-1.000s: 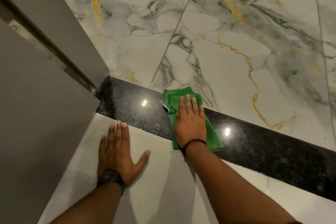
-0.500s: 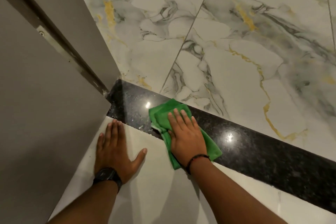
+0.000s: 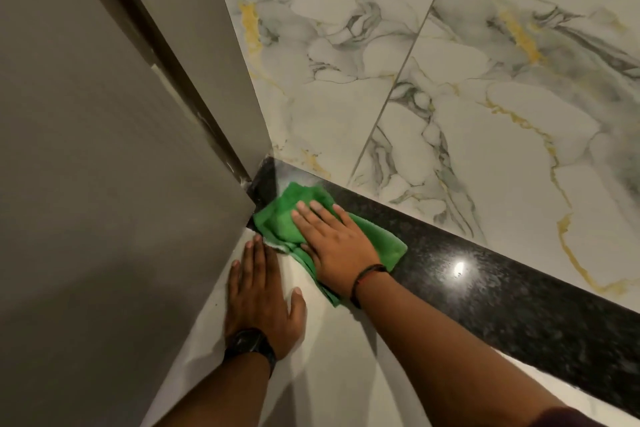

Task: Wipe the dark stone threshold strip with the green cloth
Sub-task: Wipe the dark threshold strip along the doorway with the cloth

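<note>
The dark speckled stone threshold strip [image 3: 485, 281] runs diagonally from the door frame at centre to the lower right. A crumpled green cloth [image 3: 282, 218] lies at the strip's left end, right against the frame corner. My right hand [image 3: 334, 243] presses flat on the cloth, fingers together and pointing up-left, a dark band on the wrist. My left hand [image 3: 258, 291] rests flat on the pale tile just below the strip, fingers spread, a black watch on the wrist; its fingertips nearly touch the cloth's edge.
A grey door and frame [image 3: 121, 184] fill the left side and meet the strip's end. White marble tiles [image 3: 450, 80] with grey and gold veins lie beyond the strip. A plain pale tile [image 3: 329, 374] lies on the near side.
My right hand has slid the cloth leftward along the strip into the corner at the door frame. My left hand stays planted on the pale tile. The view has shifted.
</note>
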